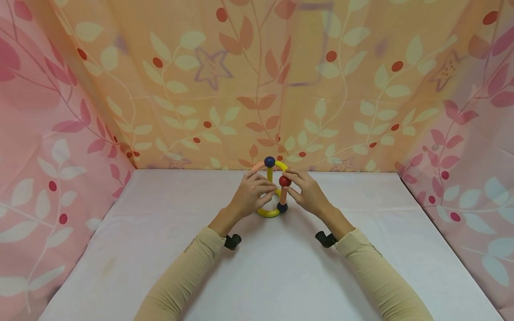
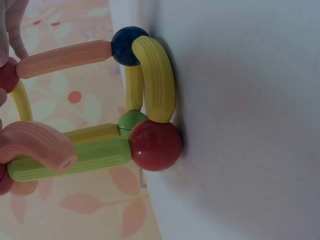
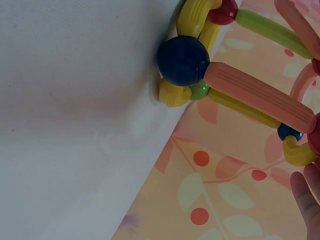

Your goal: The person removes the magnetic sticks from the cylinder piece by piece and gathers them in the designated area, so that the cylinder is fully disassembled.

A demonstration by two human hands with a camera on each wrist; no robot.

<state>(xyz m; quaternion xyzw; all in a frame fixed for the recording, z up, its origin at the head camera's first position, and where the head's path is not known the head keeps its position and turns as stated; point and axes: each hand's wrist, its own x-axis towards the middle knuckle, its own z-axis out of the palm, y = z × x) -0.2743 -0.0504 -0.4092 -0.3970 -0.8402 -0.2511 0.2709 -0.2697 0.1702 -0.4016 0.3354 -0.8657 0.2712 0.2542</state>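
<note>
A frame of toy rods and balls stands on the table. My left hand (image 1: 254, 195) is at its left side, appearing to pinch a curved pink rod (image 2: 37, 142) whose near end hangs free in the left wrist view. Its exact contact is hidden. With thumb and fingers, my right hand (image 1: 308, 192) holds the red ball (image 1: 285, 181) topping a straight pink rod (image 3: 260, 95). That rod rises from a dark blue ball (image 3: 183, 61). Curved yellow rods (image 2: 159, 82) form the base, joined by a lower red ball (image 2: 156, 145) and a green ball (image 3: 199, 90). Another blue ball (image 1: 269, 162) tops the back post.
The structure stands on a white-covered table (image 1: 257, 276). Behind hangs an orange leaf-patterned cloth (image 1: 257, 89), with pink patterned cloth (image 1: 52, 156) at the sides. Black wrist devices (image 1: 233, 242) sit beneath both forearms.
</note>
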